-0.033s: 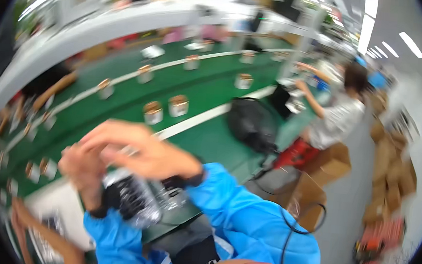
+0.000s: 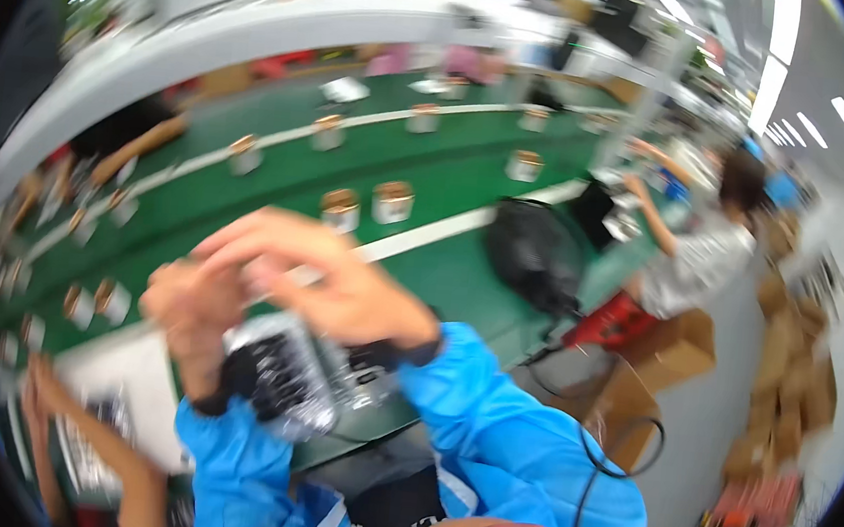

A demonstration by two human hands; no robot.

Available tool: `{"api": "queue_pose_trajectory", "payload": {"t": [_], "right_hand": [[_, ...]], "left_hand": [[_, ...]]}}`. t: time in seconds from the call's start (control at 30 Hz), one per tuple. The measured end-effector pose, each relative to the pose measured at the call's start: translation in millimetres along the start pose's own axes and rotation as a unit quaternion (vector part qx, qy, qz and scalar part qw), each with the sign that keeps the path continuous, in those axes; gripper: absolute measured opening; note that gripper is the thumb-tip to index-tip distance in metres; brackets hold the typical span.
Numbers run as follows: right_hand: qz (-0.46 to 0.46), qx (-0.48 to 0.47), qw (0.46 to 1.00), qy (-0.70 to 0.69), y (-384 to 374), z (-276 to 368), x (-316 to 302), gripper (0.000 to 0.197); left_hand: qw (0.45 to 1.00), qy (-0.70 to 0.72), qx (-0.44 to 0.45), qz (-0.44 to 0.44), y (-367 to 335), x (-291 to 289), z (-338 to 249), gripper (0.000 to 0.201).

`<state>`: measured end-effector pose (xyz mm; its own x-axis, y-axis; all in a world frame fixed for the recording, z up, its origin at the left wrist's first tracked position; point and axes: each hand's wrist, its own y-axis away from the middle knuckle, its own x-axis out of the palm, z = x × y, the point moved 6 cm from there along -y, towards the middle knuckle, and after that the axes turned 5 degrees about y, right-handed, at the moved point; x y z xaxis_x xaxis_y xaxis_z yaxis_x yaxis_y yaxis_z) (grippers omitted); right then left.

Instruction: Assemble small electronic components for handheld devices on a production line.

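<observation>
My left hand [image 2: 198, 319] and my right hand [image 2: 325, 280] are raised together over the bench, blue sleeves and dark cuffs behind them. Their fingers are curled in and meet, the right hand arching over toward the left. A small pale spot shows by the right fingers; blur hides whether it is a held piece. Just under the hands lies a clear plastic tray [image 2: 314, 410] with black parts in it. More clear plastic wrapping [image 2: 363, 384] sits to the right of that tray, partly behind my right wrist.
Several copper-and-white cylindrical parts [image 2: 393, 203] stand along the green line [image 2: 278, 191]. A black bag [image 2: 533, 253] lies to the right, near a seated co-worker [image 2: 704, 248]. Another person's forearms [image 2: 106, 437] reach in at left, beside a white board [image 2: 126, 378]. Cardboard boxes [image 2: 670, 351] stand on the floor.
The whole scene has shifted rightward in the picture as my head turns slightly left. Both hands stay together, fingers still curled, with little change in their pose.
</observation>
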<state>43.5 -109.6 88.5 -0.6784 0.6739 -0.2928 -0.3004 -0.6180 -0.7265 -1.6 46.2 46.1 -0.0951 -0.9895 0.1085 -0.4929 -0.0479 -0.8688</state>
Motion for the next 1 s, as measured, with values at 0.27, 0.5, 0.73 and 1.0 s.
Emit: {"api": "queue_pose_trajectory", "payload": {"t": [0.27,0.5,0.73,1.0], "right_hand": [[0.086,0.0,0.996,-0.012,-8.0,-26.1,10.9,0.038],[0.084,0.027,0.995,-0.045,-4.5,-47.5,16.1,0.044],[0.08,0.005,0.994,-0.069,-7.4,-59.2,20.7,0.045],[0.039,0.081,0.993,-0.079,-0.2,-52.3,31.1,0.058]], "left_hand": [[0.954,-0.276,-0.022,0.118,-21.2,48.2,-10.7,0.024],[0.958,-0.277,0.017,0.08,-6.7,35.1,10.4,0.022],[0.975,-0.222,0.028,0.007,-2.7,22.0,21.4,0.029],[0.987,-0.161,-0.011,-0.015,-15.5,2.8,1.2,0.027]]}}
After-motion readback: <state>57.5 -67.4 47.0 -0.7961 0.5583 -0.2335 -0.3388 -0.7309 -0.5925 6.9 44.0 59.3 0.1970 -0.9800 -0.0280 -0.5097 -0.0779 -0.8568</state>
